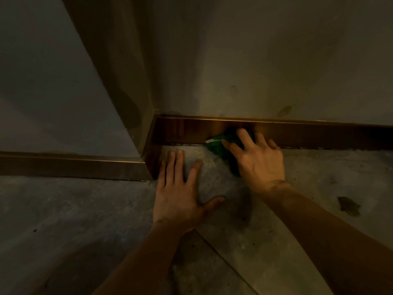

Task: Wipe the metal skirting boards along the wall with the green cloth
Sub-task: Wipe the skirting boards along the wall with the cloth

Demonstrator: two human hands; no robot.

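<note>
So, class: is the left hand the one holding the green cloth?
No, the left hand lies flat and empty on the floor, while the right hand presses the green cloth against the skirting board.

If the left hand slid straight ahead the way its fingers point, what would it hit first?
Most likely the short return of the metal skirting board at the wall corner. The left hand lies flat on the floor, fingertips just short of it; depth is unclear.

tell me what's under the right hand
The green cloth lies under the right hand, against the metal skirting board. The hand covers most of it, so its full extent is hidden.
</note>
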